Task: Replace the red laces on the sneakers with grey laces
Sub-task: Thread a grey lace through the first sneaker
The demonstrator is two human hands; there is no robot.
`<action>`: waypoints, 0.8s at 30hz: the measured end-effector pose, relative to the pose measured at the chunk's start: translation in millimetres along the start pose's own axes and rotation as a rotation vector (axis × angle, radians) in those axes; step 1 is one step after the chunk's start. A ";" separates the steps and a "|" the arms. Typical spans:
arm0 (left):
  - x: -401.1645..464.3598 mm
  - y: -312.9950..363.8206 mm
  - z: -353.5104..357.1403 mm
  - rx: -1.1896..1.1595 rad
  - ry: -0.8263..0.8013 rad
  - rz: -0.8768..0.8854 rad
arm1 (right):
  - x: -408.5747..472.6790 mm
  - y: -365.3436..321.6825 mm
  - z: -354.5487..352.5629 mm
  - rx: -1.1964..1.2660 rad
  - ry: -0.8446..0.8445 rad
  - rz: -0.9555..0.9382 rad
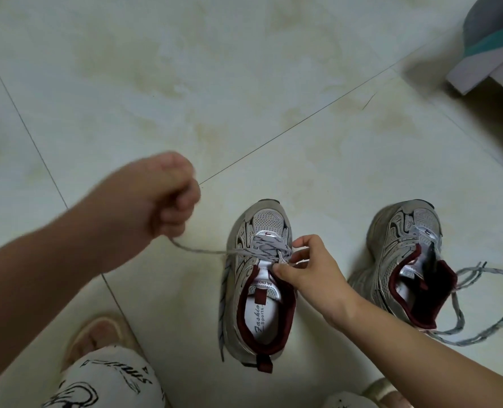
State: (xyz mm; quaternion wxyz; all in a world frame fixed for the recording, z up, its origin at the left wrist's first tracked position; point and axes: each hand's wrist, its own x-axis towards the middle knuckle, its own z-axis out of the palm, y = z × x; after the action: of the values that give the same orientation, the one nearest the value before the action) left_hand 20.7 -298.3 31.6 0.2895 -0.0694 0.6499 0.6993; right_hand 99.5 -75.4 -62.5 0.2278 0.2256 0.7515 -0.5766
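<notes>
Tiled floor [244, 83], beige slipper [103, 334], printed trouser leg [109, 378]

Glossy pale marbled tile floor [244, 83] showing a soft sheen, sneaker [259, 278] wearing woven mesh and shiny silver synthetic overlays, matt maroon cloth lining its collar, flat woven grey lace [262, 251] looking matt and speckled, printed cloth trouser [109, 381] looking soft

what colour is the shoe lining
Dark maroon lining, clearest in the head view.

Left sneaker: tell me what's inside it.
Inside the left sneaker lies a white insole printed "Fashion Sports", ringed by a dark red lining. The tongue and upper hide the toe end.
</notes>
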 end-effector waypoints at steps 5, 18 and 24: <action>17.0 -57.7 39.1 0.883 -0.054 0.101 | 0.6 -2.1 -2.9 -0.112 0.041 -0.021; 48.9 -57.1 76.0 1.443 -0.350 -0.024 | -2.5 -6.7 3.8 -0.278 0.019 -0.048; 33.8 -35.6 47.8 0.807 -0.427 -0.190 | -5.2 -1.0 10.6 -0.170 0.032 -0.039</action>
State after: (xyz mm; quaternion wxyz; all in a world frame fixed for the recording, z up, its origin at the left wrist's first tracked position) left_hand 23.8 -242.8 -8.4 0.4835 0.1348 0.7866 0.3595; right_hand 103.9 -86.3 -61.0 0.2228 0.1998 0.8056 -0.5113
